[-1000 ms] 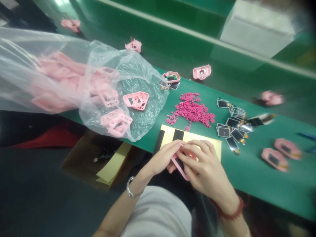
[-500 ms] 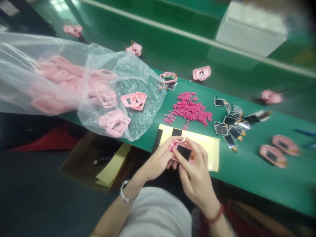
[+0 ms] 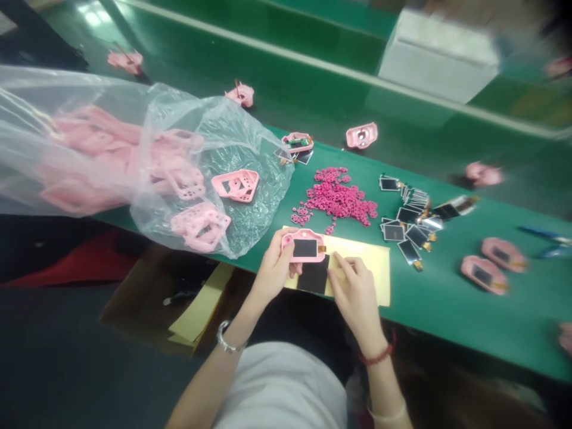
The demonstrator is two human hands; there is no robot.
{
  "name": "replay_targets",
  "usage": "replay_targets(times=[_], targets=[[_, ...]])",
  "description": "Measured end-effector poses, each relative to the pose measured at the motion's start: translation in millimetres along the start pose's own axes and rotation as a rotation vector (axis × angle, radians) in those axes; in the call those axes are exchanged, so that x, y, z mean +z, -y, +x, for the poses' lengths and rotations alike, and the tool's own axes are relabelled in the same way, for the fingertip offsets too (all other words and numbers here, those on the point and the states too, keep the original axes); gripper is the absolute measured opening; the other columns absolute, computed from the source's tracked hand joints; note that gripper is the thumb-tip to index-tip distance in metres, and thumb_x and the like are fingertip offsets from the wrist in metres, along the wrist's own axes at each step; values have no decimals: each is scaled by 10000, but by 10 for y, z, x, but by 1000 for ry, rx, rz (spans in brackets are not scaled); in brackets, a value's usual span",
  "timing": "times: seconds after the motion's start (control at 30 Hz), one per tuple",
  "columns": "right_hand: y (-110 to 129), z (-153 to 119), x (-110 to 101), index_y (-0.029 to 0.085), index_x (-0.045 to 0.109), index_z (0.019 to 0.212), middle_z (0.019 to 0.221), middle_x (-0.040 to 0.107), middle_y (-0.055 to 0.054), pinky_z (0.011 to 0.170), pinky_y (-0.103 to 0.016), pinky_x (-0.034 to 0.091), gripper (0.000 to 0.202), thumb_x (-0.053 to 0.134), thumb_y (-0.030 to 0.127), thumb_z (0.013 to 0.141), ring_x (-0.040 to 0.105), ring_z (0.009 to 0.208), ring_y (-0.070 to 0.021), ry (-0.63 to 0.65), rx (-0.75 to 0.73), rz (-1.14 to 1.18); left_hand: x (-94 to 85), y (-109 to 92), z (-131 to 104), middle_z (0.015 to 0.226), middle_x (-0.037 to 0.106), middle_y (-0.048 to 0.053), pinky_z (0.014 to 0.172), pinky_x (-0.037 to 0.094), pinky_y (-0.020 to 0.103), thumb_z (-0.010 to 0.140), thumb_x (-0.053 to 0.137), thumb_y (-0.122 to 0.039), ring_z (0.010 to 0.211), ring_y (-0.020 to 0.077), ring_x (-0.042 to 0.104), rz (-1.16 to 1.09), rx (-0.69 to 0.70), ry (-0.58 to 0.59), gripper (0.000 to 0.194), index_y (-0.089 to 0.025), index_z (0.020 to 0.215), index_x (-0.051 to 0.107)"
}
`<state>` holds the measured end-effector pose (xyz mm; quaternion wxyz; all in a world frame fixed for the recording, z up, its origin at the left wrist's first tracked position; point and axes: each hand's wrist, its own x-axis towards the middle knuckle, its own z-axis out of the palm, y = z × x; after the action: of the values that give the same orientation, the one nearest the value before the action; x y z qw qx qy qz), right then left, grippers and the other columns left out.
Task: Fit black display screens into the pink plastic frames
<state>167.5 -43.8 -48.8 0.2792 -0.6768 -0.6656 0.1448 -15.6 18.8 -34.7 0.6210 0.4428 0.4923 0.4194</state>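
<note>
My left hand [image 3: 273, 266] grips the left end of a pink casing [image 3: 322, 256], its thumb on the front near a magenta piece. A dark screen [image 3: 305, 248] sits in the casing, and a short orange flex tab sticks out at the right. Just right of the casing is my right hand [image 3: 353, 286], fingers apart and holding nothing, over a yellow sheet [image 3: 379, 271] with a black strip. Beyond them lie a pile of magenta button pieces [image 3: 342, 199] and several loose screens [image 3: 393, 232] with flex tabs.
A clear plastic bag [image 3: 259, 220] of pink casings covers the left. Two casings with screens [image 3: 484, 275] and blue-handled tools [image 3: 543, 232] are at the right. Pink parts [image 3: 361, 136] and a white box [image 3: 440, 59] stand farther back.
My right hand has come off the casing and moved right, its fingers spreading. My left hand has carried the casing left and up, uncovering the black strip on the yellow sheet.
</note>
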Motion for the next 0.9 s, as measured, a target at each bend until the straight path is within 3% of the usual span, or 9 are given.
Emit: replay_targets(times=[0.13, 0.23, 0.33, 0.43, 0.53, 0.67, 0.9], targets=[[-10, 30, 180, 204, 693, 1231, 962, 609, -93, 821, -411, 462, 302, 569, 326, 984, 572, 871, -223, -45, -4, 71, 39, 99, 32, 578, 593, -33, 516, 472, 196, 1049, 416, -410, 488, 123, 572, 221, 4, 4, 347, -167, 1255, 552], [-41, 15, 195, 217, 690, 1012, 937, 607, -66, 832, -386, 477, 132, 619, 304, 942, 575, 886, -210, -82, -16, 271, 62, 126, 39, 580, 600, -38, 525, 464, 190, 1059, 392, -377, 474, 113, 564, 306, 43, -88, 334, -177, 1275, 550], [-109, 2, 120, 221, 569, 896, 890, 547, -34, 795, -342, 508, 125, 558, 318, 973, 573, 862, -185, -205, 29, 378, 48, 137, 61, 562, 585, -40, 523, 451, 187, 1055, 393, -365, 476, 114, 553, 288, 42, -145, 325, -179, 1268, 553], [-95, 52, -10, 227, 539, 965, 927, 532, -27, 816, -327, 534, 118, 509, 333, 1007, 588, 889, -169, -275, 115, 466, 26, 120, 58, 536, 539, -50, 474, 404, 183, 1038, 429, -403, 458, 116, 515, 117, -21, -40, 325, -181, 1243, 548], [57, 149, -135, 227, 615, 968, 1077, 579, -56, 905, -344, 543, 152, 599, 378, 969, 623, 1028, -185, -119, 162, 549, 35, 49, -6, 542, 495, -65, 444, 362, 174, 1018, 477, -425, 441, 103, 468, -22, -75, 81, 329, -187, 1237, 532], [282, 236, -218, 224, 674, 903, 1248, 565, -80, 1079, -407, 460, 180, 632, 394, 943, 577, 1216, -224, 113, 208, 588, 78, -52, -118, 592, 486, -62, 459, 362, 159, 1027, 481, -415, 458, 78, 445, 18, -59, 101, 286, -190, 1191, 549], [392, 194, -213, 208, 653, 840, 1129, 594, -79, 1000, -355, 486, 221, 582, 371, 970, 606, 1117, -205, 82, 175, 533, 123, -18, -179, 578, 465, -71, 455, 347, 149, 1039, 472, -425, 459, 73, 426, 2, -63, 137, 305, -196, 1220, 561]])
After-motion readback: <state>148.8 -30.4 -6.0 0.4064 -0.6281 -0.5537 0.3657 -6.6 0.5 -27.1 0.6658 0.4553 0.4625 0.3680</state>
